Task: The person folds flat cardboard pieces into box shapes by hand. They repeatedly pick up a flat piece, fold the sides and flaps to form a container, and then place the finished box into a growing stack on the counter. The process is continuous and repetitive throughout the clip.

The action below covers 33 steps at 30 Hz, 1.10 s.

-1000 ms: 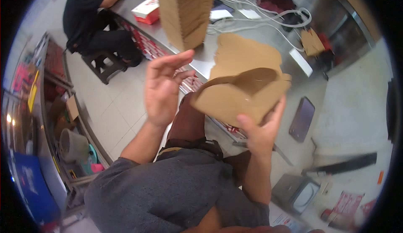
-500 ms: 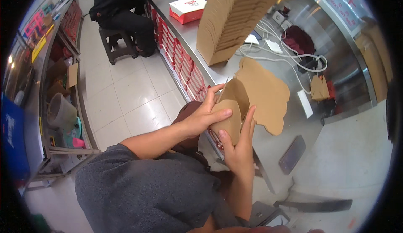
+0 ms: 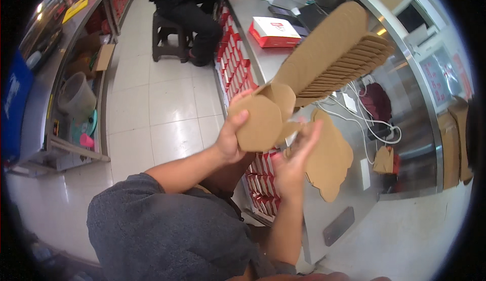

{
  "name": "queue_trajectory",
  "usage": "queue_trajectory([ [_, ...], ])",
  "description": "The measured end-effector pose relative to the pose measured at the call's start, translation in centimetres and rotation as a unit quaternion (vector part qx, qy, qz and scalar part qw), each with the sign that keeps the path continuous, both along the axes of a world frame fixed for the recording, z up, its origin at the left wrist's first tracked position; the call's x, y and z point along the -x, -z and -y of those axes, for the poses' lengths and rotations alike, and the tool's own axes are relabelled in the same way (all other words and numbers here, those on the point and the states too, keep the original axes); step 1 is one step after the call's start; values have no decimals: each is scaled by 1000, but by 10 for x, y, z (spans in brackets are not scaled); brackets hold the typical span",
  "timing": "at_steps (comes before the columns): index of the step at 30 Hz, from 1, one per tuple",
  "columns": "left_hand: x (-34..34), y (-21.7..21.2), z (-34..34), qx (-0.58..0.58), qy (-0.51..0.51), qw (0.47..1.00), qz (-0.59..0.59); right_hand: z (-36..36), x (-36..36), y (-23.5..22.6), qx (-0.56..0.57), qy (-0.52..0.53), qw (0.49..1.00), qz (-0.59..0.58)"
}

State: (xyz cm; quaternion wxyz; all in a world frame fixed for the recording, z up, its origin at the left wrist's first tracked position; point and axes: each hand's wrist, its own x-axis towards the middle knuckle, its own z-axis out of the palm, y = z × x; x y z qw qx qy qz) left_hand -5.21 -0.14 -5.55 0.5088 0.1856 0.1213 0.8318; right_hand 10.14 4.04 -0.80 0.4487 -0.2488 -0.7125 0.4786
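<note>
My left hand [image 3: 231, 135] grips a partly folded brown cardboard food box [image 3: 259, 124] by its left side, thumb across the rounded front panel. Other panels of the box stand up behind and to the right. Just right of it is my right hand [image 3: 295, 162], somewhat blurred, its fingers stretched and thumb apart; whether a fingertip touches the small right flap I cannot tell. Flat brown cardboard blanks [image 3: 330, 159] lie on the steel counter [image 3: 349, 192] beyond that hand. A tall leaning stack of nested folded cardboard boxes [image 3: 324, 48] rises behind the held box.
A dark phone [image 3: 339, 226] lies near the counter's front end. White cables [image 3: 362, 119] and a small brown box [image 3: 383, 160] are farther right. A red-and-white carton [image 3: 274, 31] stands beyond the stack. Another person [image 3: 190, 12] sits on a black stool [image 3: 169, 38]. Red-and-white cartons [image 3: 235, 68] fill the counter's underside.
The box has turned in my left hand, so its rounded panel faces up. My right hand has come off the box's front panel, its fingers spread. The whole view has shifted.
</note>
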Motion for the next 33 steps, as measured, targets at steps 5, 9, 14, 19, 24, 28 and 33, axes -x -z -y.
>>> queue_trajectory([
  [5, 48, 12, -6, 25, 59, 995, 76, -97, 13, -33, -91, 227, 969, 33],
  [9, 62, 19, -7, 7, 52, 992, 113, -129, 53, -39, -142, 208, 967, 26],
  [14, 70, 25, -3, 9, 30, 995, 100, -139, 72, -28, -191, 201, 961, -13],
  [19, 64, 26, -3, 14, 17, 998, 57, -95, 60, -59, -90, 163, 970, -157],
  [24, 49, 26, -9, 26, 36, 999, 28, -53, 35, -82, -102, 118, 968, -198],
  [28, 31, 13, -11, 20, 71, 997, -8, -36, 18, -80, -107, 132, 973, -156],
  [33, 14, -10, -14, -45, 32, 996, -71, -26, 10, -74, -76, 118, 976, -168],
])
